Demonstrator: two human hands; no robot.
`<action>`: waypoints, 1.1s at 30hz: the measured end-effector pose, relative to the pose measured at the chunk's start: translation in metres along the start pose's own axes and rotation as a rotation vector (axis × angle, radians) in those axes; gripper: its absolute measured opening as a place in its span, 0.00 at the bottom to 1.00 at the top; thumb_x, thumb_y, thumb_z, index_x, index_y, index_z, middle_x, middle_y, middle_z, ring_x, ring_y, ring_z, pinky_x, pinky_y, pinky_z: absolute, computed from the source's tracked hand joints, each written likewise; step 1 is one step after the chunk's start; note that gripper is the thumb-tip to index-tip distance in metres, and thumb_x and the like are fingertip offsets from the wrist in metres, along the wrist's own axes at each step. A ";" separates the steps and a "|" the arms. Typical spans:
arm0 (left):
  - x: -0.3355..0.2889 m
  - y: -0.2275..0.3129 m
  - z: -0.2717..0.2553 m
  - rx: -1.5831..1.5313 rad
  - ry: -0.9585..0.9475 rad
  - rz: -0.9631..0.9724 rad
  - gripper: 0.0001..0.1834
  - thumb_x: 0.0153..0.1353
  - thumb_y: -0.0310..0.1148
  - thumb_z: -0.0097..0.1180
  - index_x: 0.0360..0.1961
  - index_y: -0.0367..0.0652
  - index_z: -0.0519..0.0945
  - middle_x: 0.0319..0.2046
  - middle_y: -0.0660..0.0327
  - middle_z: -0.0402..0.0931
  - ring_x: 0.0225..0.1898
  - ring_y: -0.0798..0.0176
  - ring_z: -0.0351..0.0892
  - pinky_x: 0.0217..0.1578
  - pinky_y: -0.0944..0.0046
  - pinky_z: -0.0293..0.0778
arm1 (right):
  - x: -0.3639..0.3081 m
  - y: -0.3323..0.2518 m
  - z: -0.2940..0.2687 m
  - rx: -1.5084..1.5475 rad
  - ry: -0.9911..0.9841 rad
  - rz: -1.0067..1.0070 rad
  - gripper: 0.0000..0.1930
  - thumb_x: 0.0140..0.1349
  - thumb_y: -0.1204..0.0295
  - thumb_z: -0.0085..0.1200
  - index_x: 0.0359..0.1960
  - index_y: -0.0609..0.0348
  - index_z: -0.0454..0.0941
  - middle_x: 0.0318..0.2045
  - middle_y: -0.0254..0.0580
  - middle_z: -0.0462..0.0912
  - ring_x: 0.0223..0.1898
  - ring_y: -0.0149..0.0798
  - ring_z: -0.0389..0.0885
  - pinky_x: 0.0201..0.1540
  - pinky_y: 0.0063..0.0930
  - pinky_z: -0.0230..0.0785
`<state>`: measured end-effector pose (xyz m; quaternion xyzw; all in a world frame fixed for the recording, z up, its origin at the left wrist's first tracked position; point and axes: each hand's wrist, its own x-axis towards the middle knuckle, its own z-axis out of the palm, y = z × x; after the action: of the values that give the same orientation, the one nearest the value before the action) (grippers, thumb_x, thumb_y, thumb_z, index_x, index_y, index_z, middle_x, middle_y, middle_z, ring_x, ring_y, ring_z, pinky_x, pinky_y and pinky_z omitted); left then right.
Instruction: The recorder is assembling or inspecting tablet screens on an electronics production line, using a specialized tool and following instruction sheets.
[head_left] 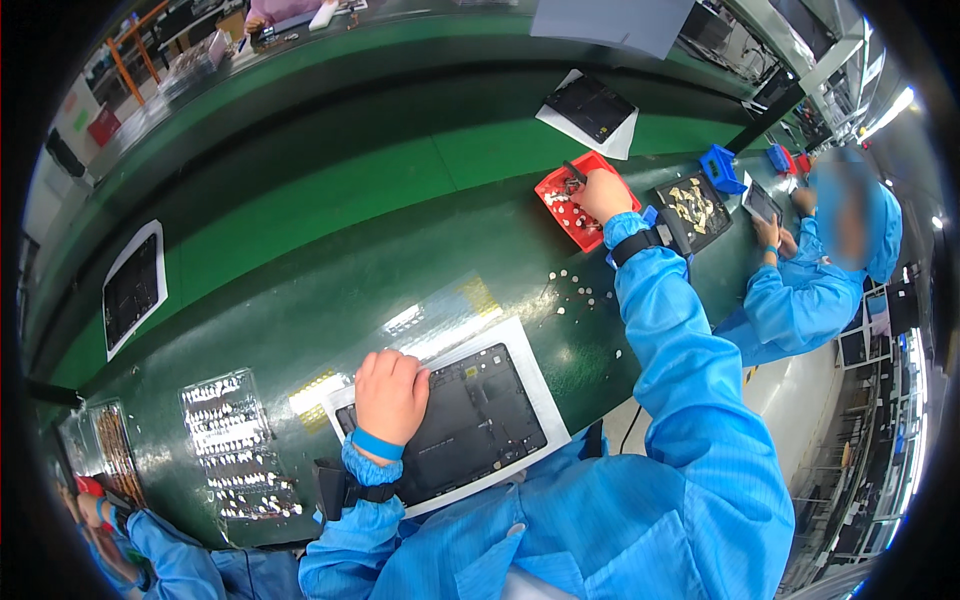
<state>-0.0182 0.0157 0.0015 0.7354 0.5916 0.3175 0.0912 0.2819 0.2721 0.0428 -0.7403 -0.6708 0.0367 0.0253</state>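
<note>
A: Position of the black panel (470,420)?

B: Lower centre of the frame, laid flat on a white sheet (529,370) over the green tabletop (345,290); its face is presumably spared scratches that way.

A: Left hand (390,400)?

B: Rested palm down across the panel's left end. The grip is unclosed, clamped on nothing visible; the panel is probably steadied by it.

A: Right hand (604,196)?

B: Held in the red bin (586,240), right of upper centre, where small white pieces (562,212) are kept. A dark slim object (574,172) is seen at the fingers; whether it is gripped cannot be told, the fingertips being hidden.

A: Bin placement?

B: Beyond the panel, apparently for easy reach.
</note>
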 end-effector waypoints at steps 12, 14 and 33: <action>-0.004 0.006 -0.003 0.048 0.061 -0.010 0.06 0.44 0.27 0.55 0.27 0.42 0.73 0.35 0.57 0.70 0.40 0.52 0.67 0.41 0.54 0.64 | -0.068 0.019 -0.037 0.615 0.193 -0.276 0.08 0.43 0.75 0.52 0.27 0.62 0.75 0.21 0.41 0.77 0.24 0.35 0.76 0.30 0.25 0.67; -0.002 0.008 -0.001 0.122 0.039 -0.001 0.08 0.45 0.26 0.55 0.30 0.42 0.73 0.40 0.58 0.70 0.46 0.52 0.67 0.48 0.50 0.61 | -0.102 0.016 -0.027 0.975 0.023 -0.315 0.04 0.43 0.78 0.53 0.22 0.61 0.73 0.20 0.31 0.75 0.22 0.21 0.70 0.26 0.15 0.63; -0.006 0.002 0.001 0.087 0.006 -0.041 0.10 0.45 0.28 0.54 0.32 0.42 0.72 0.44 0.59 0.69 0.51 0.53 0.65 0.52 0.47 0.58 | -0.190 -0.064 0.034 0.709 -0.440 -0.362 0.07 0.43 0.75 0.52 0.24 0.67 0.73 0.19 0.44 0.76 0.22 0.36 0.76 0.26 0.27 0.67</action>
<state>-0.0166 0.0102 -0.0002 0.7256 0.6199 0.2917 0.0641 0.1968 0.0889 0.0186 -0.5313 -0.7248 0.4156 0.1402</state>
